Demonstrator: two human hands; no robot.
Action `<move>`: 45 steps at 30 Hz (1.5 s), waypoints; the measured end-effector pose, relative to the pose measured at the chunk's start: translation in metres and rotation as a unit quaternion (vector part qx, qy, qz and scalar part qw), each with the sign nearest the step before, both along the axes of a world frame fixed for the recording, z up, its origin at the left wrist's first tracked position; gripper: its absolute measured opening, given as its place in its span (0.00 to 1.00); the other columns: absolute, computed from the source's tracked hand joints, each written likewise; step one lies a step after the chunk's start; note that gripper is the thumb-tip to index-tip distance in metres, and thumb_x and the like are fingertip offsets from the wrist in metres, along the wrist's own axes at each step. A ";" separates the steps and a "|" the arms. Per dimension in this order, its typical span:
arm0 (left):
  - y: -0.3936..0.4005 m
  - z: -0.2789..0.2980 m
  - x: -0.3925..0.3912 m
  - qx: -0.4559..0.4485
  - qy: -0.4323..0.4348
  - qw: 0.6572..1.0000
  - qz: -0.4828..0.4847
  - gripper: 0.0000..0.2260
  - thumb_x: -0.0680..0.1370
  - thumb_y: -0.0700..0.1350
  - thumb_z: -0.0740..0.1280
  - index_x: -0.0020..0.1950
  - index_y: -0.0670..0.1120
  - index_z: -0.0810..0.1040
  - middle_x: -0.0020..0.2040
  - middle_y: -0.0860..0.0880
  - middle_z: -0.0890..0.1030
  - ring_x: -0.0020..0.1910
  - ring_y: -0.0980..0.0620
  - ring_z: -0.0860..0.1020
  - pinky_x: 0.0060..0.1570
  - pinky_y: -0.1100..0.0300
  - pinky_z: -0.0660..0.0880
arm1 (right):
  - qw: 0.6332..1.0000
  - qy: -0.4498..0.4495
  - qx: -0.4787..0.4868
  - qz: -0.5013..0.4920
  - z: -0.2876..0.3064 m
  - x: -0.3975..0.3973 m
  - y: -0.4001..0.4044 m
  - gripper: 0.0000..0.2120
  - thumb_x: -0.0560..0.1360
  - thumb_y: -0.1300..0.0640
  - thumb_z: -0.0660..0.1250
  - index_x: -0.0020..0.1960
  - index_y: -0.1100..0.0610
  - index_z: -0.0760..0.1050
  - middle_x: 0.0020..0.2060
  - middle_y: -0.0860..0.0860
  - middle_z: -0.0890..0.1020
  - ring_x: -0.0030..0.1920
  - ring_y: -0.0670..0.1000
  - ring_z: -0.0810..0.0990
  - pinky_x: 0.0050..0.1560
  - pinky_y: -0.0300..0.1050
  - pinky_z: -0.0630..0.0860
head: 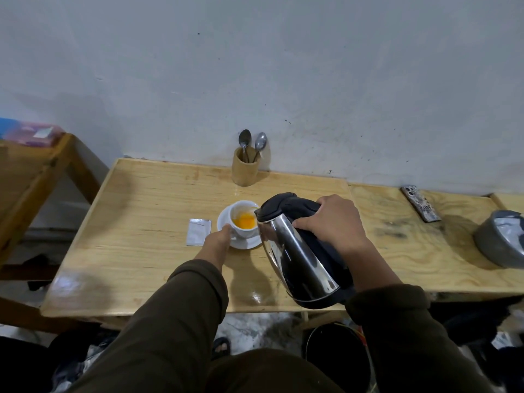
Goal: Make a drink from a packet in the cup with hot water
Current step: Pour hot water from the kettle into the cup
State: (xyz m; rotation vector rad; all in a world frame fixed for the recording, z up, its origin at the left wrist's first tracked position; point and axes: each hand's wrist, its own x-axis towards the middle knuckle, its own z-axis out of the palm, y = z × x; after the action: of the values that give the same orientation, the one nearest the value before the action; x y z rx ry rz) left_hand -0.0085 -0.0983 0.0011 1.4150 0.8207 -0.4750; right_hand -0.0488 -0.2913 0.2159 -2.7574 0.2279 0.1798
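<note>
A white cup [241,211] stands on a white saucer [248,243] in the middle of the wooden table [141,251]. Orange liquid lies in the bottom of the cup. My left hand [219,236] grips the cup at its near left side. My right hand [331,222] holds the black handle of a steel kettle [297,251], which is tilted with its spout over the cup's right rim. A torn silver packet [199,231] lies flat just left of the saucer.
A wooden holder [245,170] with two spoons stands at the wall behind the cup. On the right side lie a phone [421,203] and a grey taped round object [500,241]. Another wooden table [25,171] is at the left. A black bin [337,355] sits under the table.
</note>
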 end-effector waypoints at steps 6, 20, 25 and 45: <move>0.001 -0.003 0.000 0.009 -0.009 1.000 -0.006 0.29 0.73 0.59 0.62 0.66 0.39 0.72 0.64 0.37 0.77 0.63 0.39 0.75 0.68 0.44 0.70 | 1.000 0.005 -0.002 0.000 -0.001 -0.003 -0.002 0.17 0.62 0.46 0.74 0.34 0.58 0.72 0.28 0.49 0.74 0.29 0.46 0.71 0.26 0.40 0.63; -0.004 0.010 -0.003 0.002 0.009 1.000 0.019 0.28 0.76 0.57 0.62 0.69 0.40 0.69 0.65 0.39 0.75 0.64 0.41 0.74 0.69 0.45 0.70 | 1.000 0.001 -0.006 0.001 0.001 -0.005 -0.002 0.17 0.63 0.46 0.74 0.34 0.56 0.71 0.28 0.48 0.73 0.31 0.48 0.72 0.27 0.39 0.64; -0.006 0.011 -0.004 -0.004 0.007 1.000 0.031 0.28 0.75 0.57 0.62 0.69 0.39 0.70 0.64 0.38 0.76 0.64 0.40 0.75 0.69 0.45 0.70 | 1.000 0.004 -0.007 -0.004 0.001 -0.005 -0.004 0.17 0.63 0.46 0.74 0.37 0.58 0.74 0.28 0.48 0.73 0.30 0.45 0.70 0.26 0.39 0.65; -0.015 0.016 -0.007 0.013 0.003 1.000 0.027 0.27 0.77 0.56 0.59 0.70 0.39 0.68 0.66 0.39 0.74 0.63 0.41 0.73 0.68 0.47 0.69 | 1.000 -0.015 0.018 -0.006 0.000 -0.010 -0.014 0.17 0.62 0.47 0.74 0.32 0.57 0.70 0.28 0.50 0.74 0.30 0.48 0.73 0.26 0.40 0.64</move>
State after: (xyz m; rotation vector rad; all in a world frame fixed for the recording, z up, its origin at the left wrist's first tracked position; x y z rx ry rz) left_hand -0.0150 -0.1136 0.0174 1.4119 0.8701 -0.4297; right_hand -0.0589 -0.3053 0.2154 -2.7202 0.2324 0.1389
